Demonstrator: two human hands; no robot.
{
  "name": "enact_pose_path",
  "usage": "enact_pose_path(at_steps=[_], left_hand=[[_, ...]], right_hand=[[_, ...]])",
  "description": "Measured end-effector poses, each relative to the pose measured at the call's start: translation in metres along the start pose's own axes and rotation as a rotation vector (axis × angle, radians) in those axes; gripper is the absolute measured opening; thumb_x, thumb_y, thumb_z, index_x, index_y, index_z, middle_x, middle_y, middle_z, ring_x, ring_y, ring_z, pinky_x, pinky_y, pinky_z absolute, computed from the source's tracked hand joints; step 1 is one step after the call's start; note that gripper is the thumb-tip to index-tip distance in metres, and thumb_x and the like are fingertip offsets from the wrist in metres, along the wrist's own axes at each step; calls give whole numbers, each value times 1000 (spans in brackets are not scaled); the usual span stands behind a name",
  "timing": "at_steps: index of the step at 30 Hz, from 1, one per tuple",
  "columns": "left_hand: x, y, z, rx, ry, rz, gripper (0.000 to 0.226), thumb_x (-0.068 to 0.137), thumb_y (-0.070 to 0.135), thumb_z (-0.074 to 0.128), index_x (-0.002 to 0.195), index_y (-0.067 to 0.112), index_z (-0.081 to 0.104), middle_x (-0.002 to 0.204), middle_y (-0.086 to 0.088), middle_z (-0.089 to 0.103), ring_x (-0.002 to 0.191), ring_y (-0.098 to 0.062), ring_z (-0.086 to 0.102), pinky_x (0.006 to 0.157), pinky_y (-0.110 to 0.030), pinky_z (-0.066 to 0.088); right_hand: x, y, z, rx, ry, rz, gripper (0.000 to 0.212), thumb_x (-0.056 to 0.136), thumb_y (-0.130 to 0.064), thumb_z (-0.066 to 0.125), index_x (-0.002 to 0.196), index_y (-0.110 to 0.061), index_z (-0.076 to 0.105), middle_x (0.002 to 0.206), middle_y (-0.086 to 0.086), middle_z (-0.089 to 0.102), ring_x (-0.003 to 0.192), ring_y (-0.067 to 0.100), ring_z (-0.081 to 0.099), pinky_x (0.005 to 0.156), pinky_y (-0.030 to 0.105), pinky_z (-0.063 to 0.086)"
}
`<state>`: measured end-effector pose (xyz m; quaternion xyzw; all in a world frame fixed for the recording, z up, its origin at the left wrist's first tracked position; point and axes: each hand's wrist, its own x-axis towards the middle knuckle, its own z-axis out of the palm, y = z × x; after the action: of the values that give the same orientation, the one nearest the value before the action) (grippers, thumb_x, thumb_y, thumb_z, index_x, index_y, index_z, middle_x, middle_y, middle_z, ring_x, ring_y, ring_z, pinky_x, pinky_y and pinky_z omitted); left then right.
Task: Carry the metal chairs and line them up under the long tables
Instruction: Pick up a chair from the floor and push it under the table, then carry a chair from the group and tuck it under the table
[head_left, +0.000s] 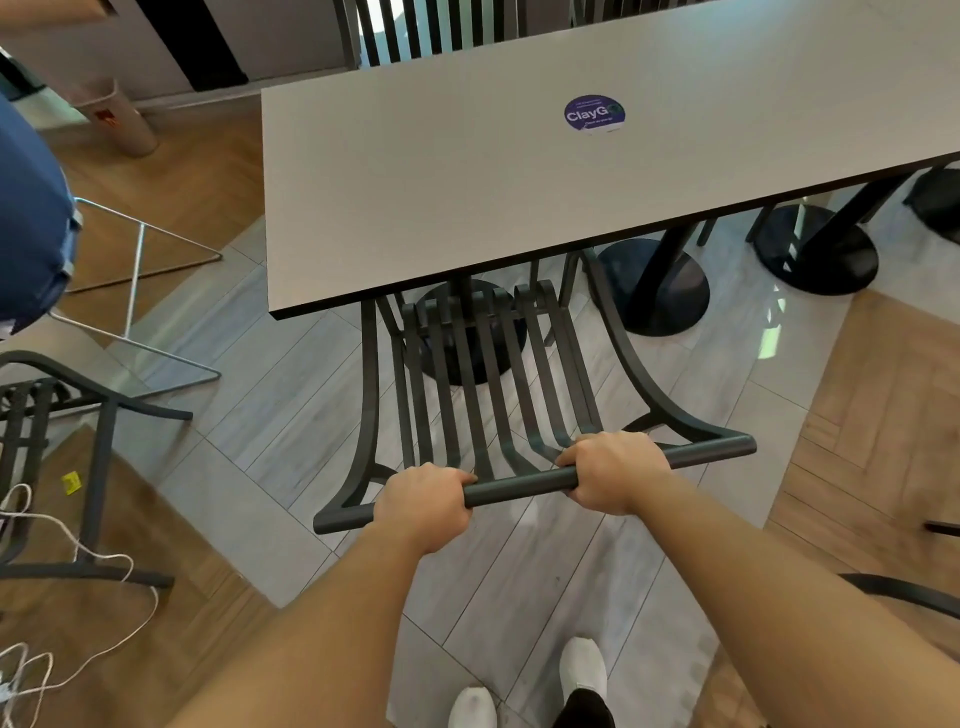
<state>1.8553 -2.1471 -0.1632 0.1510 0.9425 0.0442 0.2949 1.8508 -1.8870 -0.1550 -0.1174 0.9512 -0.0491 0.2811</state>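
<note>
With left hand (423, 501) and right hand (613, 475) closed round the metal chair (483, 374) top rail, push straight, level, square under the worktop (415, 197) edge.

one head-worn wide-angle view looks forward and steeply down, close over the hands (519, 488), the worktop (467, 182) edge and the floor (291, 405) below.

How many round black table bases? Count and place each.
4 table bases: one behind the chair's slats, one just right of it, one further right, one cut by the right edge. Others may be hidden.
</note>
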Motion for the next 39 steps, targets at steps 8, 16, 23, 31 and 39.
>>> enact_pose_path(at_steps=[8,16,23,31,39], left_hand=[[-1,0,-2,6,4,0,34,102,43,53,135,42,60,85,11,65,72,-10,63,70,-32,61],[-6,3,-12,-151,-99,-36,32,101,43,60,131,35,64,93,7,67,84,-12,66,82,-36,61],[-47,29,-31,-158,17,18,57,95,60,59,145,34,51,121,3,49,117,-19,45,102,-44,50],[-114,119,-40,-125,92,208,52,99,62,47,138,29,58,112,-2,67,96,-20,66,86,-43,59],[-188,213,-10,91,-76,416,43,102,54,49,106,18,70,90,-1,70,84,-22,66,73,-33,53]], right_hand=[[-1,-3,-1,-30,-3,25,34,96,-52,57,126,-40,66,98,-10,64,77,11,61,61,27,44],[-16,-14,-12,12,-35,90,46,91,-60,65,128,-32,60,114,-2,59,110,20,51,100,43,44],[-96,-29,-17,255,173,228,64,98,-49,62,154,-28,39,155,-1,41,143,24,38,114,45,38],[-209,-32,6,439,223,495,54,103,-40,55,153,-24,41,147,8,50,128,31,54,104,45,49],[-365,-14,81,580,186,724,61,104,-40,48,160,-25,27,153,7,47,132,31,52,103,46,48]])
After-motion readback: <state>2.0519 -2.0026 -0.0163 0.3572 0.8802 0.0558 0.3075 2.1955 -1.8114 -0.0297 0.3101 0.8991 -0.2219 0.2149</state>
